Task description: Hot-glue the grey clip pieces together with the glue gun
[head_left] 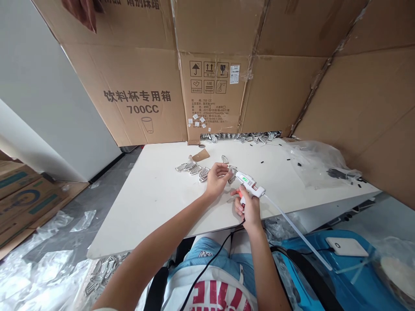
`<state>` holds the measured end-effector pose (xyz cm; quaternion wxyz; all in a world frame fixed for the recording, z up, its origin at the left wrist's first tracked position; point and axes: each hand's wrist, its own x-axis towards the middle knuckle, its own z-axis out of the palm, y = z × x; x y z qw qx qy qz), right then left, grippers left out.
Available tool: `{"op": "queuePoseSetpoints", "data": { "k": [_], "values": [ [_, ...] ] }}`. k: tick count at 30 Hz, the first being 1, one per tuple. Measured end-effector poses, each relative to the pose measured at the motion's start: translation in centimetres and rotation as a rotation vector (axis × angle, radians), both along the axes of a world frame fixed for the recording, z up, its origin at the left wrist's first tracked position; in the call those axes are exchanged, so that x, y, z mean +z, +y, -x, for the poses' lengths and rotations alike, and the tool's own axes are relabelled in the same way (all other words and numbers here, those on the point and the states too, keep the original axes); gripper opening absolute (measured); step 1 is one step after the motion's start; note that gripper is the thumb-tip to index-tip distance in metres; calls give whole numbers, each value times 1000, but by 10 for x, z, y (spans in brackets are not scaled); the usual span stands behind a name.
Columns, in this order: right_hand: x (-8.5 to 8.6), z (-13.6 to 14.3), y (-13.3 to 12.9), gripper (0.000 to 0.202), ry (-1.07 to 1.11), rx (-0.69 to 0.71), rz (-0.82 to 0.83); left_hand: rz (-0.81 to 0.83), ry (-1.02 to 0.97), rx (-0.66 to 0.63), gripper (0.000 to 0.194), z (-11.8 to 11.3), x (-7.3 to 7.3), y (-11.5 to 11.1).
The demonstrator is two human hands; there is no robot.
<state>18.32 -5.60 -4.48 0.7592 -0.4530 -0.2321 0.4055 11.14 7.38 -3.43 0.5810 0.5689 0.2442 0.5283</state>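
Note:
My right hand [249, 206] is wrapped round the handle of a white glue gun [250, 183] with an orange trigger. A long translucent glue stick [298, 232] runs out of its rear. The nozzle points up and left at a small silver metal piece [232, 172], which my left hand [219, 176] pinches between its fingertips. Left of that hand lies a loose pile of silver metal pieces [194, 167], and a single one [224, 159] sits just beyond it. A small brown cardboard scrap [201, 155] rests behind the pile.
Cardboard walls [139, 77] stand behind the white table [145, 207], with more metal pieces [253, 137] along their base. A clear plastic bag [317, 162] and small black bits lie to the right. A blue stool [343, 259] bears a white power bank [346, 246]. A black cable crosses my lap.

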Motion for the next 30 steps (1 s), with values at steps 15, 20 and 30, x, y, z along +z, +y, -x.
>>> {"op": "queuePoseSetpoints", "data": {
  "k": [15,20,30],
  "values": [
    [2,2,2,48,11,-38,83,-23,22,6,47,1,1,0],
    [3,2,3,44,42,-57,73,-33,34,5,47,2,2,-2],
    [-1,1,4,42,39,-55,66,-39,52,12,44,3,5,-5]
  ]
}}
